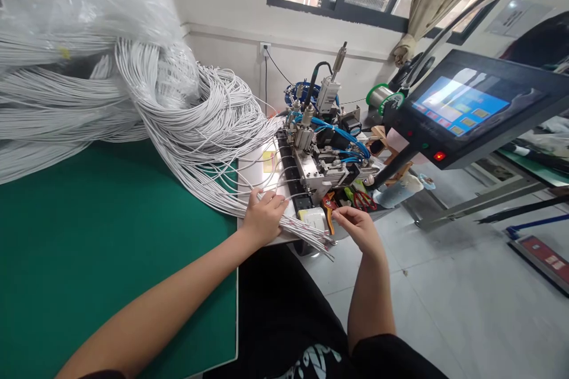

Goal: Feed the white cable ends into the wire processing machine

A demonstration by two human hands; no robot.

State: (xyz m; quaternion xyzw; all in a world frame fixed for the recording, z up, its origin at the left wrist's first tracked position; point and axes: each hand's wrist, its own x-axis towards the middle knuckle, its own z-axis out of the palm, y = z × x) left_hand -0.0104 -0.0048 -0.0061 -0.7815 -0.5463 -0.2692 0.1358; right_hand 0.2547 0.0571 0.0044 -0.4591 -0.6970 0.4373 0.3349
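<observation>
A big bundle of thin white cables (186, 106) spills from a clear plastic bag across the green table (98, 237) toward a small wire-processing machine (322, 148). My left hand (263, 213) lies on the cable ends at the white plate's front edge, its fingers curled over them. The stripped cable tips (317, 240) stick out to the right past the table edge. My right hand (358, 226) hovers just right of those tips, fingers pinched together on something too small to make out.
A touch-screen control panel (464, 109) on an arm stands to the right of the machine. Red-handled cutters (329, 207) and small tools lie by the machine's base. A spool (377, 95) sits behind. Grey floor lies to the right, a window behind.
</observation>
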